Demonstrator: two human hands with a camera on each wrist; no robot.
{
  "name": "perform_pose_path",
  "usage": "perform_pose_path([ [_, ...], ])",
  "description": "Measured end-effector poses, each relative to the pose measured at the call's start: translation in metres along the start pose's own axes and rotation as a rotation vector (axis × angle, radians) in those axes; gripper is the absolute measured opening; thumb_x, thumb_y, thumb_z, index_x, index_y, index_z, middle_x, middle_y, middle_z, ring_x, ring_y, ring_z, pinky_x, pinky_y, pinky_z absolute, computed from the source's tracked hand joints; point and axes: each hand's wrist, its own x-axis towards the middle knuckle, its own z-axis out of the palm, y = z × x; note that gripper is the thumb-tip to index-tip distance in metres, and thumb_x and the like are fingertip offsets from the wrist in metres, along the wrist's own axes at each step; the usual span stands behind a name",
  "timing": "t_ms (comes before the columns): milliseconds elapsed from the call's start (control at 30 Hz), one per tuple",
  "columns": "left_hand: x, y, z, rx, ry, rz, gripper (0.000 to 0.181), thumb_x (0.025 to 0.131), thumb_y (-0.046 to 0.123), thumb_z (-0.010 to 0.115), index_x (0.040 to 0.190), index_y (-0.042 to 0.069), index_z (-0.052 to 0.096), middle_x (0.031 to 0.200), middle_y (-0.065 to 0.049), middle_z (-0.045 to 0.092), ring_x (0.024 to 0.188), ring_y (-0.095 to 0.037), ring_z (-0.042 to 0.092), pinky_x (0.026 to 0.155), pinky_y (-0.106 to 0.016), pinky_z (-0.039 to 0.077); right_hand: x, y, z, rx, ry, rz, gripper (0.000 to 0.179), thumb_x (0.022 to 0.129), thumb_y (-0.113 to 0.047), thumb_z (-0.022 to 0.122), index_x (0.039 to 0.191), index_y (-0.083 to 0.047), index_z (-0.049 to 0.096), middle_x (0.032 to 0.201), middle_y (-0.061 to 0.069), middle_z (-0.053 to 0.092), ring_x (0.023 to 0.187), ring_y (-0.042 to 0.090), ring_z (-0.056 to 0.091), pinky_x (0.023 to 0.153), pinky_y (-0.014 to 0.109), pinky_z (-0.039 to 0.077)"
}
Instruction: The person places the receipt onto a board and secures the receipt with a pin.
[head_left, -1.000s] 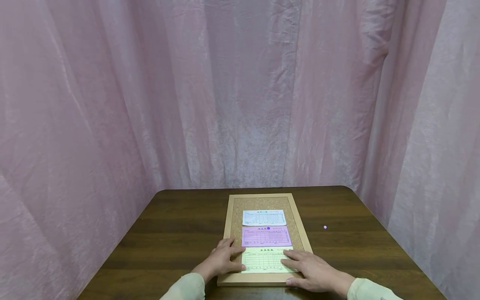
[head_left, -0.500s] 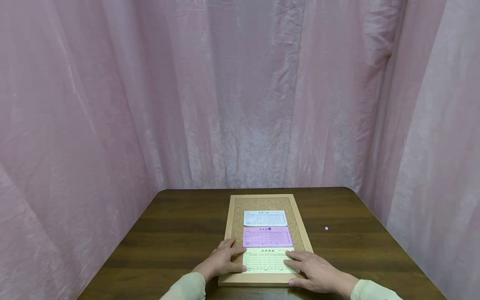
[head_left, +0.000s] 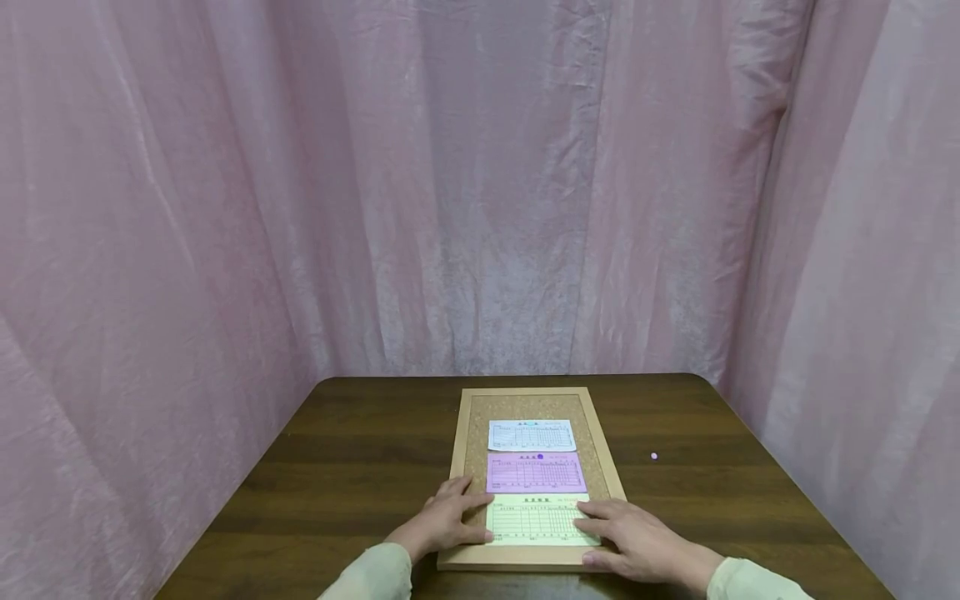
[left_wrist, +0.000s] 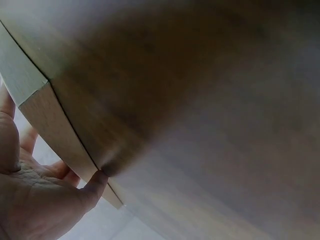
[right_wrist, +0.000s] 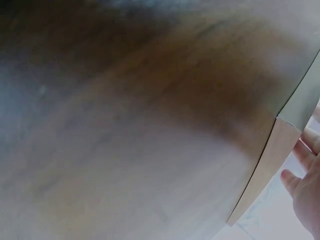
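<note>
A cork board (head_left: 477, 412) with a pale wooden frame lies flat, bearing three printed slips in a column. The light-blue slip (head_left: 517, 439) is farthest, the purple slip (head_left: 534, 477) in the middle, the pale green slip (head_left: 528, 525) nearest. A purple pushpin (head_left: 540, 457) stands at the purple slip's top edge; a small cyan pin (head_left: 531, 423) shows on the blue one. My left hand (head_left: 444, 517) rests over the board's left edge, its fingertips at the green slip's left side. Fingers spread, my right hand (head_left: 637, 540) rests on that slip's right side and the frame.
The dark wooden table (head_left: 337, 467) extends around the board. A small light-purple pin (head_left: 654, 456) lies on it to the right. Pink curtains (head_left: 510, 208) hang behind and at both sides. Both wrist views show mostly blurred tabletop and the board's frame edge (left_wrist: 57, 125).
My right hand has slid slightly to the right over the green slip's edge. The left hand stays in place, and the head view has shifted a little.
</note>
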Motion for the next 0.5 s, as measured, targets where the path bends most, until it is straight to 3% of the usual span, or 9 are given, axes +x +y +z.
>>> perform_pose_path([
  [200,0.000,-0.001,0.000,-0.002,-0.009,-0.002,0.064,0.084,0.044,0.078,0.139,0.017,0.060,0.159,-0.024,0.024,0.145,-0.047,0.015,0.106,-0.075,0.016,0.000,0.004,-0.003,0.005,0.001,-0.003,0.047,0.100,-0.050,0.054,0.120,-0.013,0.073,0.127,0.010,0.064,0.114,0.027,0.061,0.092,0.048,0.049],
  [500,0.000,-0.001,0.001,0.006,-0.005,-0.002,0.064,0.084,0.045,0.077,0.139,0.018,0.060,0.159,-0.024,0.024,0.145,-0.047,0.015,0.106,-0.074,0.016,-0.001,0.015,-0.004,0.023,0.114,-0.047,0.024,0.099,-0.037,0.062,0.101,-0.017,0.077,0.113,0.002,0.068,0.102,0.021,0.063,0.087,0.043,0.051],
])
